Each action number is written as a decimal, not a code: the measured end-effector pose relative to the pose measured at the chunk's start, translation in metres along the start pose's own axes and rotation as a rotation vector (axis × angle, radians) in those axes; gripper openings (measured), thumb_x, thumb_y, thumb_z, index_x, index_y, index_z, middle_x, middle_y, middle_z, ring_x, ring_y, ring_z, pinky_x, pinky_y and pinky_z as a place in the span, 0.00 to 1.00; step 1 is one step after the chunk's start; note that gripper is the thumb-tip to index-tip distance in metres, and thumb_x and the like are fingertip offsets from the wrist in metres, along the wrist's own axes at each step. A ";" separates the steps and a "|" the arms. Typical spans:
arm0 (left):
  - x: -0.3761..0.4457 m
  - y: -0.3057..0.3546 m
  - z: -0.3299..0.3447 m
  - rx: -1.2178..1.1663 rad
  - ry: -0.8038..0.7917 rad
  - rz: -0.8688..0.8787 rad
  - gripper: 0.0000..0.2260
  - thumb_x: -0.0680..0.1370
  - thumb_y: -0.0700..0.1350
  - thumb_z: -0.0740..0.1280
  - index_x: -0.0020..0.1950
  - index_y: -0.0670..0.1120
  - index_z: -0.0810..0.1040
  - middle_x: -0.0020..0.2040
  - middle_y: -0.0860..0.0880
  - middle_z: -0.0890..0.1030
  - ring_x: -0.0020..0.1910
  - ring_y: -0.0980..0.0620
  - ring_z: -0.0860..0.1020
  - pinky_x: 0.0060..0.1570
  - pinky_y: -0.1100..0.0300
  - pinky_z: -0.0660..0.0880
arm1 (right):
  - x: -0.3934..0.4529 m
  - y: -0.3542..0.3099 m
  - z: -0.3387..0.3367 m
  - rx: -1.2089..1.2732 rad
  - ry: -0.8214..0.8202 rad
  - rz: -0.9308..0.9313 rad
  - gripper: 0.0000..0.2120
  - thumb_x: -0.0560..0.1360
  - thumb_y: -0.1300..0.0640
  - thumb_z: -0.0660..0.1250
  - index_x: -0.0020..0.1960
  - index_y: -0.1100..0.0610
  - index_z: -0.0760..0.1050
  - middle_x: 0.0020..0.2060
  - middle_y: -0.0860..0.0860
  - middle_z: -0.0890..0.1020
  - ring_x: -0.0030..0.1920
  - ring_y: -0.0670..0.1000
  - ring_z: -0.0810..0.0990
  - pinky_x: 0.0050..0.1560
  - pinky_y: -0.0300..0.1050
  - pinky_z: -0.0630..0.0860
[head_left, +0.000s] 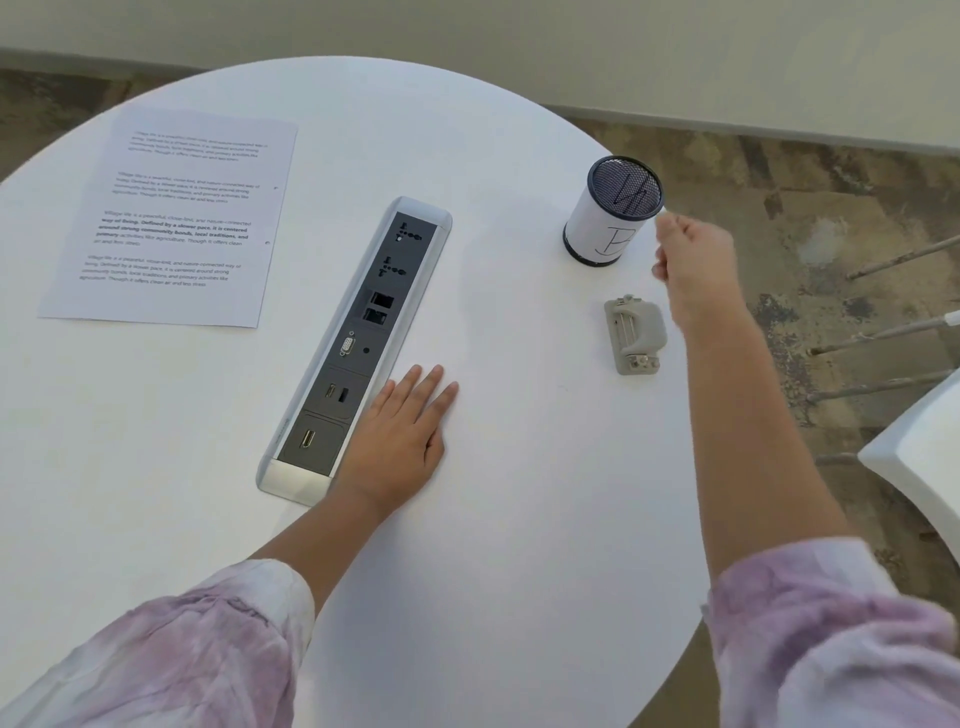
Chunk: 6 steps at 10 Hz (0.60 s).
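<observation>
Right hand (693, 260) is up at the far right edge of the table (519, 545), knuckles just beside the rim of the mesh pen cup (605, 228). The grip is curled in tight, fingers together, and I can't tell whether anything is pinched in it. The cup stands upright, a letter B on its white wrap and dark strokes showing inside. Left hand (400, 436) lies flat, fingers straight, pressed on the table against the socket strip (358, 338). A grey hole punch (635, 332) sits under my right forearm, near the cup. A printed sheet (171, 218) lies far left, well apart.
</observation>
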<state>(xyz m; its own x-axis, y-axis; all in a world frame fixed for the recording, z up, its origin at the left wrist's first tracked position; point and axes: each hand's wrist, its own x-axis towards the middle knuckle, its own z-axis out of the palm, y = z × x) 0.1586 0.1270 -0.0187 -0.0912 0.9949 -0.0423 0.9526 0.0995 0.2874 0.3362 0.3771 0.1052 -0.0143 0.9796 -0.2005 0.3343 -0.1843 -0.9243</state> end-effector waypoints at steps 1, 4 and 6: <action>0.000 0.000 0.000 -0.005 0.001 0.001 0.22 0.76 0.45 0.52 0.70 0.46 0.69 0.71 0.45 0.69 0.71 0.43 0.65 0.70 0.46 0.60 | 0.027 -0.009 0.007 -0.068 0.035 -0.037 0.16 0.78 0.57 0.61 0.55 0.70 0.75 0.29 0.49 0.68 0.30 0.45 0.63 0.32 0.38 0.66; 0.001 0.001 -0.002 -0.008 0.012 0.007 0.22 0.76 0.45 0.53 0.70 0.45 0.69 0.71 0.45 0.70 0.71 0.43 0.66 0.69 0.46 0.61 | 0.067 -0.007 0.015 -0.258 0.044 -0.084 0.12 0.76 0.56 0.65 0.51 0.64 0.80 0.29 0.48 0.72 0.28 0.46 0.65 0.32 0.36 0.67; 0.000 0.002 -0.004 -0.011 0.014 0.003 0.22 0.76 0.45 0.53 0.70 0.45 0.69 0.71 0.45 0.69 0.71 0.43 0.66 0.70 0.46 0.61 | 0.074 -0.010 0.012 -0.230 0.041 -0.039 0.10 0.76 0.56 0.65 0.52 0.58 0.81 0.33 0.46 0.75 0.30 0.45 0.68 0.36 0.39 0.71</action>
<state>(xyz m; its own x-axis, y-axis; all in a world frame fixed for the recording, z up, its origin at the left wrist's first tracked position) 0.1592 0.1276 -0.0141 -0.0921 0.9953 -0.0284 0.9497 0.0964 0.2979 0.3204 0.4511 0.0959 0.0053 0.9889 -0.1487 0.5406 -0.1279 -0.8315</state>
